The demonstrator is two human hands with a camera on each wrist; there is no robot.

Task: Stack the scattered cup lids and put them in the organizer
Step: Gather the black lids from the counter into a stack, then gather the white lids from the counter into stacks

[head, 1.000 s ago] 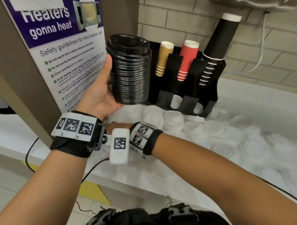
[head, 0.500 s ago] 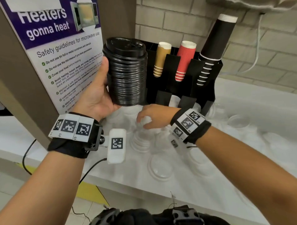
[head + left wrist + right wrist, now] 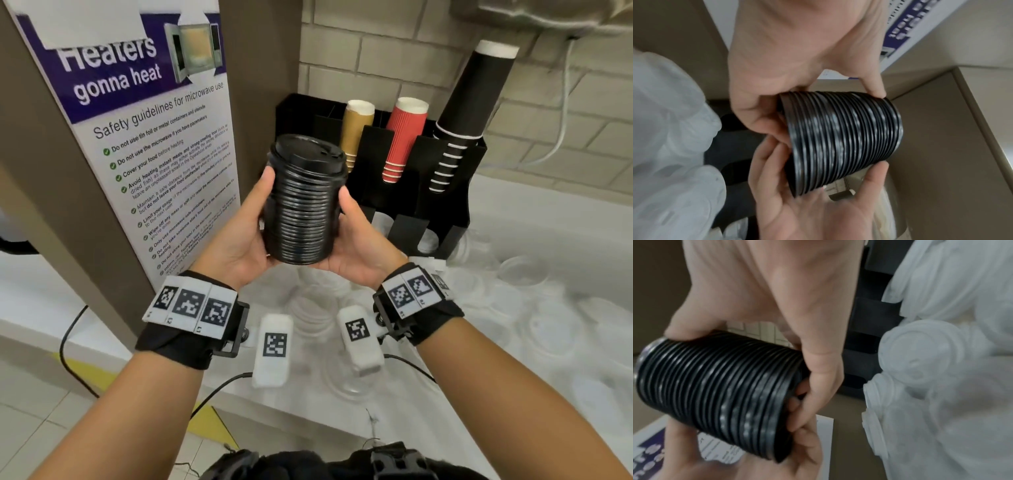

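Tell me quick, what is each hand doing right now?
Left hand: closed, gripping the stack of black cup lids on its left side.
Right hand: closed, gripping the same stack on its right side and under its base.

White counter (image 3: 534, 219) carried black cup organizer (image 3: 455, 209) at its back edge, w/ clear lids (image 3: 544, 329) scattered across it, some stacked near front.

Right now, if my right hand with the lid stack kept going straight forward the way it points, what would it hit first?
Probably the black organizer: your right hand and the black lid stack point at its front, below the red cups. Depth is unclear from the head view.
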